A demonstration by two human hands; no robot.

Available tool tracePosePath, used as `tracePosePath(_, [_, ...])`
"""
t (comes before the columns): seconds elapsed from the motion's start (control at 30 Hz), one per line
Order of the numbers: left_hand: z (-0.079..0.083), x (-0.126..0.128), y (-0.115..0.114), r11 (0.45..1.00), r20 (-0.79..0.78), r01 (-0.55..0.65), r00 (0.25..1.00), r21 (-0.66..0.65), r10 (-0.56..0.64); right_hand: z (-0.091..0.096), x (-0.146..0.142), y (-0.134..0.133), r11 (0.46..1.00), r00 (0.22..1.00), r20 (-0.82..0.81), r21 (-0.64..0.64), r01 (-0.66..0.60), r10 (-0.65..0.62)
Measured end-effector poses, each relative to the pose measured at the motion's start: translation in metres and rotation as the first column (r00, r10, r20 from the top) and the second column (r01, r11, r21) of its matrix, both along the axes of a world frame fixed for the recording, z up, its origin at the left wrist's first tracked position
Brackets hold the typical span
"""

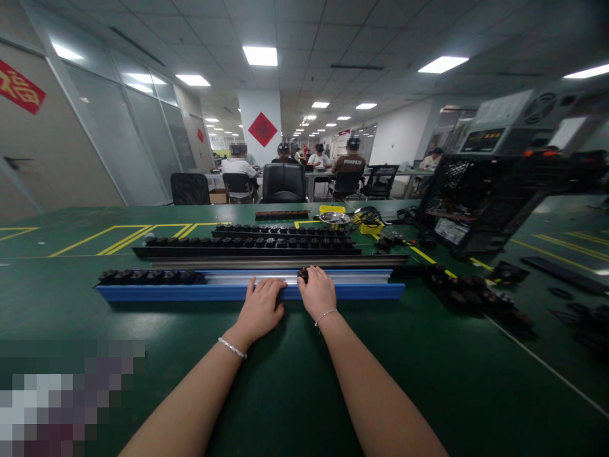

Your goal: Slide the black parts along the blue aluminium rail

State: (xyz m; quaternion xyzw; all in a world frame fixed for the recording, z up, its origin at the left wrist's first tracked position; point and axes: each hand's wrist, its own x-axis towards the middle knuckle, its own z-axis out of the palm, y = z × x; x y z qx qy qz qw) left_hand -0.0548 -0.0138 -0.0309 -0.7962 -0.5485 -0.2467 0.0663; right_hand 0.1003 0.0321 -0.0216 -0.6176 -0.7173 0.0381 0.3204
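Observation:
A long blue channel rail [157, 292] with a silvery inner groove lies crosswise on the green table. Several black blocky parts [152, 277] sit side by side in its left end. My left hand [260, 307] rests over the near edge of the rail around its middle, fingers stretched forward and the thumb apart. Just to the right, my right hand [318, 291] is closed around a small round black part [303, 274], held at the groove. The underside of that part is hidden by my fingers.
Behind the rail lie a metal strip [280, 261] and a black rail filled with black parts [247, 245]. A metal dish [334, 218] stands farther back. To the right are loose black parts [476, 295] and an opened computer case [457, 209]. People sit at far tables.

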Motion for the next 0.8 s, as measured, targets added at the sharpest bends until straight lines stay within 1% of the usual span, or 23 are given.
tracePosePath(0.53, [0.0,-0.0006,0.0001,1.0,0.002,0.004,1.0,-0.006,-0.004,-0.0013,0.0059,-0.0041,0.997,0.996,-0.017,0.001,0.083,-0.083])
tracePosePath(0.8, [-0.0006,-0.0004,0.0001,1.0,0.01,0.002,1.0,-0.013,-0.002,-0.0033,0.0101,-0.0019,0.996,0.996,-0.022,0.017,0.084,-0.084])
